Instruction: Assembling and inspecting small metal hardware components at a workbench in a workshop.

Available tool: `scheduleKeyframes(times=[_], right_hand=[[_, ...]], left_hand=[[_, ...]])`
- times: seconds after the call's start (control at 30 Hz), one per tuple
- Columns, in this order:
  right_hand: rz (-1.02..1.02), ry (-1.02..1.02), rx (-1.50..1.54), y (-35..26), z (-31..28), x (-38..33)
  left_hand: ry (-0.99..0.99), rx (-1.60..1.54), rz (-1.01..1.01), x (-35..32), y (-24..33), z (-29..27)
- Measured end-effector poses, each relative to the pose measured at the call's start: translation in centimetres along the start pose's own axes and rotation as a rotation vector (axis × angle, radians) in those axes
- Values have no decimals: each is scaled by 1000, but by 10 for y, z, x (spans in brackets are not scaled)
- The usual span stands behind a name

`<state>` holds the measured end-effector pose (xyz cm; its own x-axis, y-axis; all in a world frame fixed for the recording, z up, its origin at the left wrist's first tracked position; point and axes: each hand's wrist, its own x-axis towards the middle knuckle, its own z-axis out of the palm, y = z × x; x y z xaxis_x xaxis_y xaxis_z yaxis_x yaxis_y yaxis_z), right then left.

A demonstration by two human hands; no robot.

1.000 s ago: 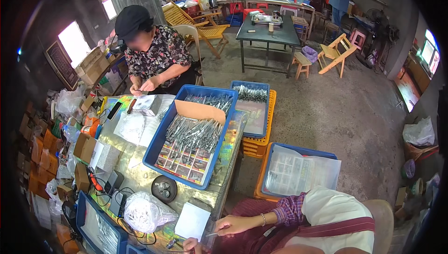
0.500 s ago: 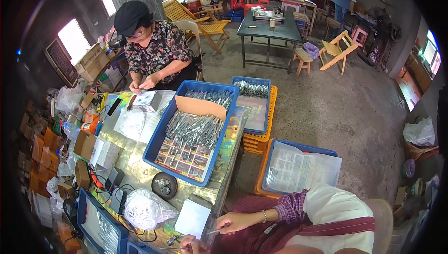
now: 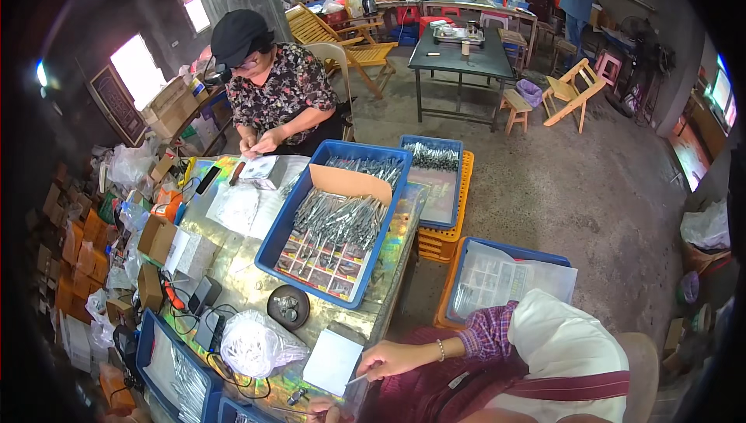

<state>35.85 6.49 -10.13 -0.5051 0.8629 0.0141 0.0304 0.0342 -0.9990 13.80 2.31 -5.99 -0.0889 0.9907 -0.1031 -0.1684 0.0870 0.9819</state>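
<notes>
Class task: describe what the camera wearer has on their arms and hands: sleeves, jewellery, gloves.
The right hand is ungloved. A thin pale bracelet circles its wrist, and a purple-and-red checked sleeve covers the arm above. The left hand, barely showing at the lower edge, looks ungloved too.

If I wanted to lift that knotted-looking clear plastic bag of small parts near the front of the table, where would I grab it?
Probably at the gathered top of the clear plastic bag, coming from above. It sits slumped and bulging on the table, so its soft sides would likely give under the fingers, while the bunched plastic offers a firmer handful. A cable runs close by its left edge, so lift straight up.
</notes>
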Motion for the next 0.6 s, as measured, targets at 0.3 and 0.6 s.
scheduleKeyframes(times=[0.3,0.6], right_hand=[[-173,126,-391,-38,-3,33],[-418,163,-709,-17,22,76]], left_hand=[[148,-174,53,18,6,1],[0,-570,397,54,3,-10]])
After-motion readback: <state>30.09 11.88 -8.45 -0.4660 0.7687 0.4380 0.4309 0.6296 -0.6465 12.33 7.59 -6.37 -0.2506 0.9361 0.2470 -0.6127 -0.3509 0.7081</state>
